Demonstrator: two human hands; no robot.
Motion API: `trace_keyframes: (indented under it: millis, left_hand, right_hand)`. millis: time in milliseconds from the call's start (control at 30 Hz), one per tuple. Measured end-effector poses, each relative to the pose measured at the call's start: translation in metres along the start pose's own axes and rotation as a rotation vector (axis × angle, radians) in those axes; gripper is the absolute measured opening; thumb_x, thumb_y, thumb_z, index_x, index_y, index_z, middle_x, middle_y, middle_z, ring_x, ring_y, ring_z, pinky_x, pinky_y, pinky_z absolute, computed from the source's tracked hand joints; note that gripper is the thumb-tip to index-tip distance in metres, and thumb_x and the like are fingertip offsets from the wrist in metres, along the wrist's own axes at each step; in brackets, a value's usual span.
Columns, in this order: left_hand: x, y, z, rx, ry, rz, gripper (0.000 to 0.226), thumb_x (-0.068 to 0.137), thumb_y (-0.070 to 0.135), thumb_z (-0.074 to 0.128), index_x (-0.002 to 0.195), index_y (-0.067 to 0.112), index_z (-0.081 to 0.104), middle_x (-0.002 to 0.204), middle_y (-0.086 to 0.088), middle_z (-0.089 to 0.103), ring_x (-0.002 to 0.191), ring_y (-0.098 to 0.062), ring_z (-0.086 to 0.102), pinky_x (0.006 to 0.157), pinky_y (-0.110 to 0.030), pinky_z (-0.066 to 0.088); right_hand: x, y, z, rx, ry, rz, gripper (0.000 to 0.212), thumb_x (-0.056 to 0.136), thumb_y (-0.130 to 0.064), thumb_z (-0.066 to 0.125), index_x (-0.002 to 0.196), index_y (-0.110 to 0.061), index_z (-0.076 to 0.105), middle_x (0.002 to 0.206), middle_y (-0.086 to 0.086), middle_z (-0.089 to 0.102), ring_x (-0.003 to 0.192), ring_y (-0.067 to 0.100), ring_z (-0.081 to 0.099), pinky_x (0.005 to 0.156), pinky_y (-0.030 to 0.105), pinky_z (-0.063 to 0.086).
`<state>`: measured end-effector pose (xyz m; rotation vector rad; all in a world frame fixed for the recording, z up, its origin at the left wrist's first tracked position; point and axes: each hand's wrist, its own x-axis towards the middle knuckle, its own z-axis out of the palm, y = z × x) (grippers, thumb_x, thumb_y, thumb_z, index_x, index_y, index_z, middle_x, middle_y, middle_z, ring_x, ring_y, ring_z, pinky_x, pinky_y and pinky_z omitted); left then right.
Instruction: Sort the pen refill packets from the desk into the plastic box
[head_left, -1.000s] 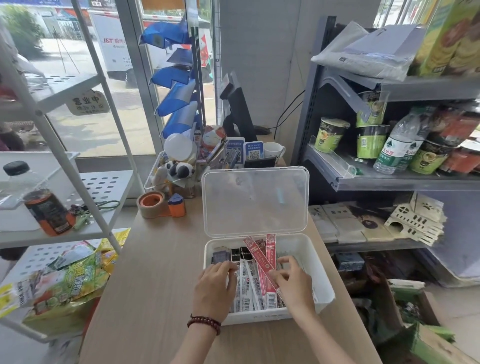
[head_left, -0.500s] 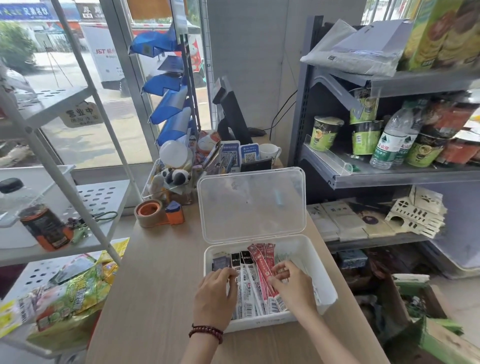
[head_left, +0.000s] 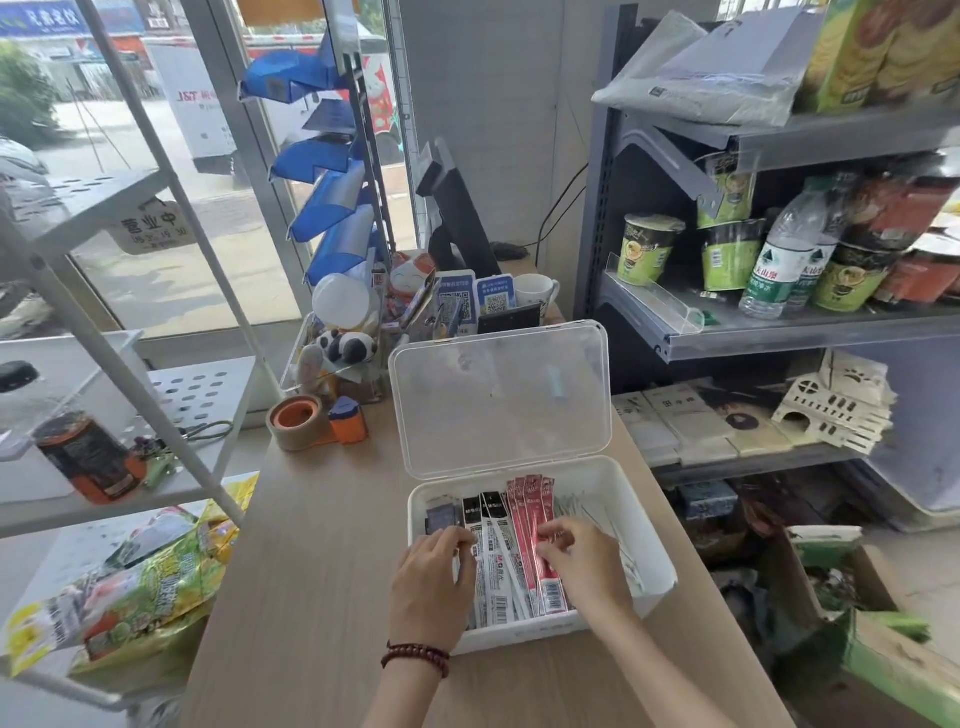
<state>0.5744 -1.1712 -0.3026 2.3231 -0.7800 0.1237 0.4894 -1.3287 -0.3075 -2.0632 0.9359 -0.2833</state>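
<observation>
Red packets (head_left: 535, 525) now lie straight, right hand (head_left: 584, 558) pinching them, left hand (head_left: 431, 582) pinching barcoded white packets (head_left: 498, 577).

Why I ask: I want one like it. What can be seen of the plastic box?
The box has a white, opaque base with rounded corners and a clear lid, hinged at the far side and standing open. It looks like plastic. It sits on the desk near its right edge. Packets lie lengthwise inside. The left hand touches them; the right hand seems to pinch red ones.
</observation>
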Motion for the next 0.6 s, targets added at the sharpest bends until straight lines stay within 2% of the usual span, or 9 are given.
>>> trace_keyframes:
  millis: [100, 233, 333, 467, 600]
  left_hand:
    - [0.0, 0.002, -0.001, 0.008, -0.007, -0.004, 0.01, 0.087, 0.021, 0.061, 0.092, 0.028, 0.066, 0.089, 0.017, 0.068, 0.079, 0.002, 0.058, 0.075, -0.016, 0.047]
    - [0.0, 0.005, -0.005, 0.085, -0.03, 0.038, 0.015, 0.09, 0.024, 0.055, 0.099, 0.029, 0.065, 0.097, 0.017, 0.068, 0.09, -0.001, 0.059, 0.083, -0.016, 0.042]
    - [0.001, 0.008, -0.008, 0.141, -0.081, 0.083, 0.022, 0.092, 0.031, 0.049, 0.11, 0.031, 0.062, 0.106, 0.017, 0.065, 0.101, -0.002, 0.056, 0.091, -0.017, 0.035]
    - [0.0, 0.009, -0.01, 0.196, -0.115, 0.126, 0.021, 0.093, 0.037, 0.045, 0.107, 0.033, 0.06, 0.105, 0.019, 0.064, 0.101, -0.002, 0.055, 0.09, -0.018, 0.036]
    - [-0.007, 0.007, -0.016, 0.198, -0.01, 0.198, 0.007, 0.084, 0.034, 0.06, 0.089, 0.035, 0.065, 0.083, 0.019, 0.068, 0.079, -0.004, 0.063, 0.075, -0.024, 0.05]
  right_hand:
    - [0.002, 0.003, 0.004, -0.073, 0.0, -0.015, 0.011, 0.088, -0.027, 0.068, 0.094, -0.036, 0.064, 0.091, -0.011, 0.064, 0.078, 0.004, 0.064, 0.071, 0.027, 0.059]
    - [0.001, 0.0, 0.005, -0.16, 0.006, -0.039, 0.008, 0.091, -0.03, 0.064, 0.098, -0.032, 0.062, 0.1, -0.009, 0.061, 0.072, 0.007, 0.062, 0.062, 0.021, 0.055]
    - [-0.006, -0.005, 0.005, -0.233, 0.053, -0.069, 0.014, 0.093, -0.036, 0.059, 0.105, -0.03, 0.059, 0.104, -0.01, 0.055, 0.075, 0.007, 0.058, 0.06, 0.02, 0.05]
    - [-0.011, -0.008, 0.003, -0.23, 0.051, -0.111, 0.021, 0.093, -0.042, 0.057, 0.108, -0.028, 0.059, 0.104, -0.01, 0.055, 0.087, 0.006, 0.057, 0.072, 0.02, 0.05]
    - [-0.023, -0.004, -0.002, -0.168, 0.035, -0.278, 0.017, 0.092, -0.041, 0.057, 0.106, -0.033, 0.061, 0.101, -0.02, 0.057, 0.097, -0.001, 0.056, 0.091, 0.022, 0.048]
